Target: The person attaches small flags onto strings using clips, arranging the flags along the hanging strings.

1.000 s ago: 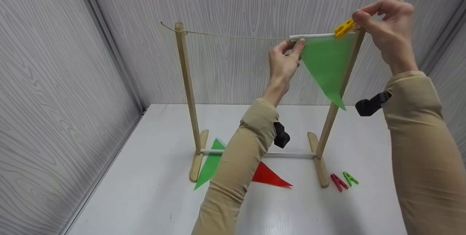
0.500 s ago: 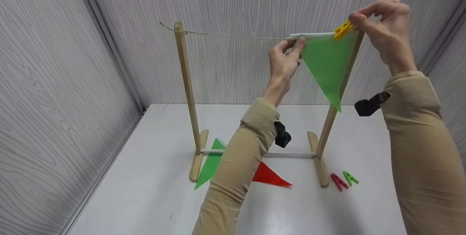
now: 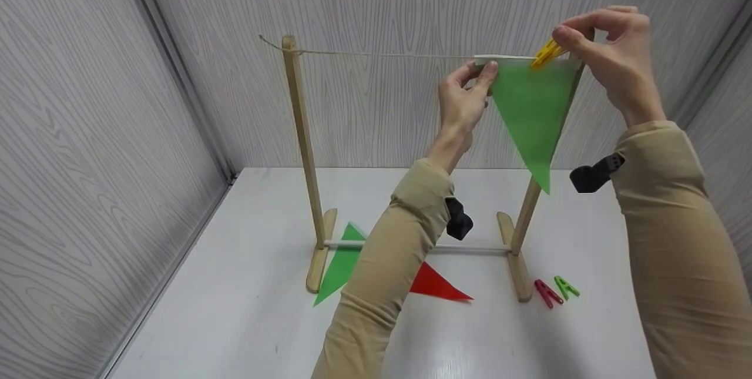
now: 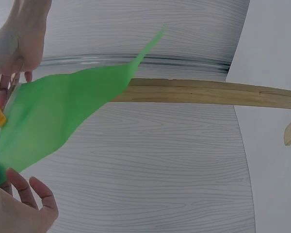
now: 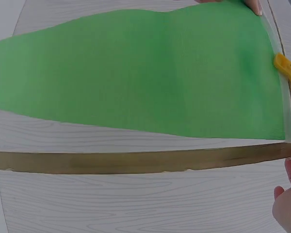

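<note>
A green triangular pennant [image 3: 531,111] with a white top edge hangs point down at the right end of a string [image 3: 376,54]. My left hand [image 3: 461,100] pinches its upper left corner between thumb and fingers. In my right hand [image 3: 623,59] the handles of a yellow clothespin [image 3: 546,54] are pinched. The clothespin's tips lie over the pennant's top edge, tilted down to the left. In the right wrist view, the clothespin [image 5: 287,68] overlaps the white strip beside the string. Whether it clamps both cannot be told.
The string runs between two wooden posts, the left post [image 3: 302,138] and right post [image 3: 529,208], joined low by a white rod [image 3: 473,248]. On the white table lie another green pennant [image 3: 338,273], a red pennant [image 3: 437,285], a red clothespin [image 3: 547,294] and a green clothespin [image 3: 566,287].
The yellow clothespin and right hand have moved slightly left and down. My left hand has shifted a little right with the pennant, whose tip hangs lower. The string looks straighter.
</note>
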Motion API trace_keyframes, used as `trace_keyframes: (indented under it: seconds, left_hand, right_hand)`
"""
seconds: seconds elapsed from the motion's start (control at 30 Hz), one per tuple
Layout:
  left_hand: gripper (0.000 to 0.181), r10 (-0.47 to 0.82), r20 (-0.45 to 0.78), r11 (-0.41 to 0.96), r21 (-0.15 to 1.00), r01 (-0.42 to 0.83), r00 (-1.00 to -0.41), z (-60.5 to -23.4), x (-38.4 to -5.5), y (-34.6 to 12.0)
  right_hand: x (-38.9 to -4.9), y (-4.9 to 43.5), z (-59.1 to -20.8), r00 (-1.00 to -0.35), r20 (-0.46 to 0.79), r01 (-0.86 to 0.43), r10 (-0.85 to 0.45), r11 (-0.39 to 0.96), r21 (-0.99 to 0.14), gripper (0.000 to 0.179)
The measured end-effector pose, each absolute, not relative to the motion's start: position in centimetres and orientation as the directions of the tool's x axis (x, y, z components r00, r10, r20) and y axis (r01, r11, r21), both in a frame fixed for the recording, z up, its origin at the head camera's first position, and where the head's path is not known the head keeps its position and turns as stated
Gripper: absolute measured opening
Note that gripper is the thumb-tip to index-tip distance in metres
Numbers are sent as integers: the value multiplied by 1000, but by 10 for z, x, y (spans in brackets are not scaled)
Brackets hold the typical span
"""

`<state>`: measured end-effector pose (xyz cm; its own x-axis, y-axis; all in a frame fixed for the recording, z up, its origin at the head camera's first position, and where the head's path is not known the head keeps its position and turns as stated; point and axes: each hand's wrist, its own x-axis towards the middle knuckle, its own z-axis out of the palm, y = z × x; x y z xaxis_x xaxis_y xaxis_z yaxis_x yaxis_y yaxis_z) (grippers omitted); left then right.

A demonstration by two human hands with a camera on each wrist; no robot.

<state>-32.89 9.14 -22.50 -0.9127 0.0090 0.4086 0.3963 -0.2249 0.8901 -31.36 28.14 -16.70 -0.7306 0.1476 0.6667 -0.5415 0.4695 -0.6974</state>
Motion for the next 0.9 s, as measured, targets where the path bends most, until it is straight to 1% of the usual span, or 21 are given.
trace_keyframes:
  seconds: [0.13,0.2,0.53,0.63,0.9]
  left_hand:
    - [25,16,395,-240,893,380,-918,-225,-329,91]
    - [25,19,388,-244,895,372,-921,-225,-329,91]
    - [25,8,378,-233,901,366,-926,-227,-331,88]
    - [25,20,381,-239,899,366,-924,-228,-332,86]
    - [26,28,410,-251,885,391,-911,-230,-331,82]
  right_hand:
    - [-319,286,-172,-704,703,-582,101,486,-653,15]
    - [-321,288,-175,-703,706,-588,87,487,-646,15]
    - [-325,292,-179,-766,637,-528,85,482,-699,22]
    - [-325,291,-180,-770,632,-522,91,480,-705,24]
    - [-325,291,-183,-754,649,-549,103,445,-708,28]
